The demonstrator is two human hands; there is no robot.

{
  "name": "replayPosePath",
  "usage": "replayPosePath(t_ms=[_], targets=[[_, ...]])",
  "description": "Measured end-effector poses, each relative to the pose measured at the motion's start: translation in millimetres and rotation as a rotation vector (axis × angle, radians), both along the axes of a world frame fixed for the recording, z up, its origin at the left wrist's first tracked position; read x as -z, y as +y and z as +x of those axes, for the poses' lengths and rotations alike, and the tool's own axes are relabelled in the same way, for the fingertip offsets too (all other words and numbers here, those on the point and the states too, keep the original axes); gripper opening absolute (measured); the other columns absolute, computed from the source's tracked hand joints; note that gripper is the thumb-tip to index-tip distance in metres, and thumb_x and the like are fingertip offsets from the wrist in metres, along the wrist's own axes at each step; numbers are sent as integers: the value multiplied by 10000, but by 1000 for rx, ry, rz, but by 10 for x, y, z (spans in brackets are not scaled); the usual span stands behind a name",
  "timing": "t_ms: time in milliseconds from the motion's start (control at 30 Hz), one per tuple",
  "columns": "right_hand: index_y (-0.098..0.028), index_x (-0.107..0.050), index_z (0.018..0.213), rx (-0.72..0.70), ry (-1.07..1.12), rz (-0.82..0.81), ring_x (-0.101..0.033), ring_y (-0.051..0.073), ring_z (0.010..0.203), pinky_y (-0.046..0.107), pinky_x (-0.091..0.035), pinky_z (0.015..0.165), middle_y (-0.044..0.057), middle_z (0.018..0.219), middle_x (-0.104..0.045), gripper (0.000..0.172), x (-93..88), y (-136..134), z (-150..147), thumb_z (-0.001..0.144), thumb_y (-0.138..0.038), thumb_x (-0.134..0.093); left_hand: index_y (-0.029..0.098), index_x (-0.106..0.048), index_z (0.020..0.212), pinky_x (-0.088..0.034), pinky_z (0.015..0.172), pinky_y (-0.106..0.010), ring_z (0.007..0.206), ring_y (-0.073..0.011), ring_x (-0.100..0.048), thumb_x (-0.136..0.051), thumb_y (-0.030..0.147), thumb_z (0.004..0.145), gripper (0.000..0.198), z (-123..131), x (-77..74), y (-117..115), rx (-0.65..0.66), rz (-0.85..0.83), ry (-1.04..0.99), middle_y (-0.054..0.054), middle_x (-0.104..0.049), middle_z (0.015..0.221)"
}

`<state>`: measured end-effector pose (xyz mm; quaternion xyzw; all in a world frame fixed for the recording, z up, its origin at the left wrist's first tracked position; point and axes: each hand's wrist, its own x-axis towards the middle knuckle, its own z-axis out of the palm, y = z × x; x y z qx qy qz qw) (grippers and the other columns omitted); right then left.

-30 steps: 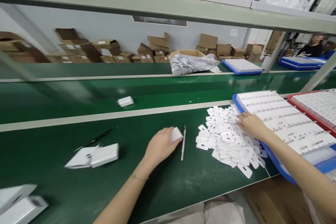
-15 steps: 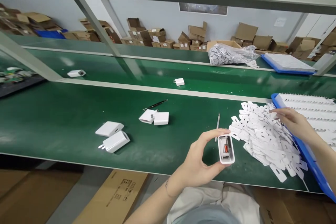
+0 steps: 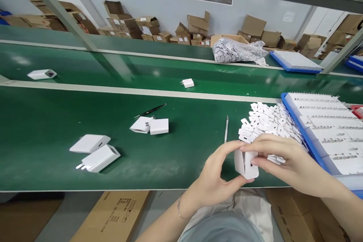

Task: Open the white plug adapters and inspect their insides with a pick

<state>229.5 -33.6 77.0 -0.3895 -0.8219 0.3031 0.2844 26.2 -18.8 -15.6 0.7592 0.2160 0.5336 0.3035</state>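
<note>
Near the front edge of the green bench, my left hand (image 3: pixel 217 172) grips a white charger housing (image 3: pixel 239 163) between thumb and fingers. My right hand (image 3: pixel 279 159) pinches a flat white end cover (image 3: pixel 250 170) with a small slot, held tilted against the housing's open end. The thumb partly hides the slot, and the inside of the housing is mostly covered. Just beyond my hands lies a pile of similar white covers (image 3: pixel 265 119), partly behind the right hand. A thin white-handled craft knife (image 3: pixel 226 130) rests left of that pile.
Two white chargers (image 3: pixel 99 159) lie at the left, two more (image 3: pixel 159 126) mid-bench beside black tweezers (image 3: pixel 150 111). At the right stands a blue tray (image 3: pixel 297 121) with rows of small parts. A charger (image 3: pixel 187 82) sits on the belt behind a raised strip (image 3: pixel 198 95).
My right hand has come from the pile's far side to the housing with a cover in its fingers. The left hand keeps its hold. The view has shifted right.
</note>
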Motion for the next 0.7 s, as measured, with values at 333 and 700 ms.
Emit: replayPosePath(t_ms=[333, 700], targets=[[-469, -652, 1324, 176, 24, -220, -573, 199, 1043, 349, -574, 873, 43, 1113, -550, 349, 89, -58, 31, 1001, -350, -601, 219, -406, 1389, -617, 978, -470, 1153, -253, -704, -708, 156, 911, 569, 60, 59, 87, -54, 314, -36, -160, -671, 1231], [-359, -640, 1359, 153, 347, -632, -534, 247, 1397, 422, -482, 1148, 22, 1529, -563, 483, 195, 0, -43, 955, -620, -593, 190, -626, 1030, -586, 997, -450, 1214, -209, -651, -498, 145, 1018, 137, 3, -151, 73, -30, 491, 58, -150, -675, 1251]])
